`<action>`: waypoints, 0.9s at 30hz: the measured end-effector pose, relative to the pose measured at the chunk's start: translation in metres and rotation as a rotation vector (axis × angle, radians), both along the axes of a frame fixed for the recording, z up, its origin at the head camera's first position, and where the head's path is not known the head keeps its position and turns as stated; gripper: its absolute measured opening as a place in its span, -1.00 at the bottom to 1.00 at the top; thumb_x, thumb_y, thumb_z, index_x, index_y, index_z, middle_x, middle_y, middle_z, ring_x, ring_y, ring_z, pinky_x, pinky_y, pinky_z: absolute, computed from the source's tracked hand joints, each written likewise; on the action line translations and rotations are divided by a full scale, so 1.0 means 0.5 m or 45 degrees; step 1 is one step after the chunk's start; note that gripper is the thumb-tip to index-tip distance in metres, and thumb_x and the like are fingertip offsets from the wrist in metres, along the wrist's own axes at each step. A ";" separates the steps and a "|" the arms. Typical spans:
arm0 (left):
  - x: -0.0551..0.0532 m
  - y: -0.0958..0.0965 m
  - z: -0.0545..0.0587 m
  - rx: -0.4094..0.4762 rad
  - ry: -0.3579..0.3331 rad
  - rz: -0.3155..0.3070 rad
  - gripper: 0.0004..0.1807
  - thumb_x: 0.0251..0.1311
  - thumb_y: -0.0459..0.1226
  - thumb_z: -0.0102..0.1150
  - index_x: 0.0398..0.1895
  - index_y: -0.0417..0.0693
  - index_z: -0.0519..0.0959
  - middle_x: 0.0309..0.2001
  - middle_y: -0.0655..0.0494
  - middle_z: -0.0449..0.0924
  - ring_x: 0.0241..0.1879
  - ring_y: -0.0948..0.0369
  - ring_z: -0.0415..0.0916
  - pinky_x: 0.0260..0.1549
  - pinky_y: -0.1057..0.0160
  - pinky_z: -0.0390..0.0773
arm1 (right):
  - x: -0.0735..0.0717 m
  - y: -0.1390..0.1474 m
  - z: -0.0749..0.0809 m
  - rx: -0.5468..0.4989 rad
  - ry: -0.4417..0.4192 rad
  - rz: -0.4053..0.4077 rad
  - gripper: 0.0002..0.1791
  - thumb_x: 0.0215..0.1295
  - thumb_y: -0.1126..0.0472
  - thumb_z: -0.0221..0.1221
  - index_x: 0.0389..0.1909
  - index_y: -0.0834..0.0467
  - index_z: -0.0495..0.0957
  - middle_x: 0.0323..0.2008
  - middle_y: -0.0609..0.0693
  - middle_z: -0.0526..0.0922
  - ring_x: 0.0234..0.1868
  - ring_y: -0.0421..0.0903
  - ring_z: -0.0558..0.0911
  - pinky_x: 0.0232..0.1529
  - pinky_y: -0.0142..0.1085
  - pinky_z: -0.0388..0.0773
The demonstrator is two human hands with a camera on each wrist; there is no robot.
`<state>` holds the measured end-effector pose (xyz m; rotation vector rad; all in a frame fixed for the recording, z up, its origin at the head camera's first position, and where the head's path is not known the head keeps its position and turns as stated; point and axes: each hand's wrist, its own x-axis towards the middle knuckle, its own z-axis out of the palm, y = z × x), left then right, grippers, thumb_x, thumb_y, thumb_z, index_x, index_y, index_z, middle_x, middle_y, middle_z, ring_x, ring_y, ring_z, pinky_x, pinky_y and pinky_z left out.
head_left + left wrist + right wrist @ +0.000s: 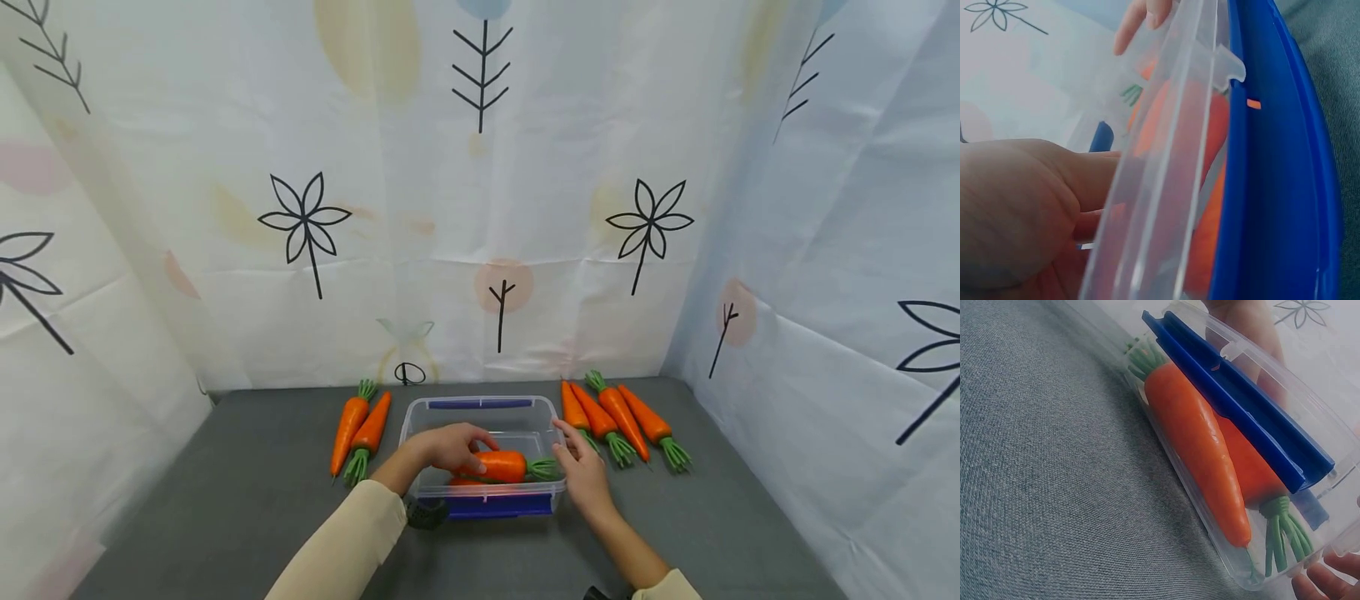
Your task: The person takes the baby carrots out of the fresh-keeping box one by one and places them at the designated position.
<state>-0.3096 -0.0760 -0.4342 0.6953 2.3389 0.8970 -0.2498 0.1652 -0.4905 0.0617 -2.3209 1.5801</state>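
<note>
A clear plastic box (480, 490) with blue latches stands on the grey table. Two orange carrots with green tops lie inside, one low along the front wall (1194, 450). Reaching over the near left side, my left hand (450, 446) grips the thick upper carrot (504, 467), whose green top points right. The box wall partly hides those fingers in the left wrist view. At the box's right end is my right hand (583, 475), its fairly straight fingers touching the rim and wall. Its fingertips (1329, 578) show beside the corner in the right wrist view.
Two carrots (367, 429) lie left of the box. Several more carrots (622, 417) lie to its right, near the back. White patterned cloth (480, 208) hangs behind and on both sides of the grey table (247, 475).
</note>
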 end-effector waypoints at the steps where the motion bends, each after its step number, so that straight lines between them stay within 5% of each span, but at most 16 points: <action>1: 0.001 -0.001 0.000 0.005 0.013 0.000 -0.61 0.17 -0.41 0.29 0.08 -0.04 0.58 -0.19 0.00 0.57 -0.30 0.11 0.49 -0.33 0.14 0.60 | 0.000 0.000 0.000 0.001 0.002 -0.001 -0.58 0.40 0.30 0.09 0.26 0.12 0.49 -0.20 0.12 0.59 -0.25 -0.04 0.48 -0.26 -0.25 0.41; 8: 0.006 -0.018 0.021 -0.061 0.227 -0.033 -0.63 0.20 -0.33 0.29 0.10 0.02 0.58 -0.08 0.04 0.59 -0.19 0.15 0.49 -0.18 0.17 0.51 | 0.000 0.000 -0.003 0.008 0.022 -0.019 -0.57 0.36 0.32 0.11 0.24 0.13 0.51 -0.22 0.10 0.60 -0.25 -0.05 0.50 -0.26 -0.25 0.42; 13: 0.008 -0.043 0.047 -0.008 0.311 -0.017 -0.62 0.22 -0.31 0.28 0.13 0.04 0.57 -0.08 0.08 0.58 -0.15 0.13 0.51 -0.12 0.09 0.51 | -0.001 -0.002 -0.003 0.006 0.023 -0.018 -0.57 0.37 0.31 0.11 0.25 0.13 0.50 -0.19 0.12 0.61 -0.24 -0.04 0.50 -0.26 -0.24 0.43; 27: 0.020 -0.114 0.089 0.213 0.404 0.259 -0.56 0.27 -0.29 0.24 0.23 0.05 0.50 -0.02 0.03 0.52 -0.15 0.11 0.47 -0.22 0.12 0.52 | -0.003 -0.002 -0.005 0.012 0.015 -0.042 -0.57 0.38 0.32 0.11 0.25 0.13 0.49 -0.05 0.25 0.63 -0.06 0.07 0.57 -0.08 -0.10 0.49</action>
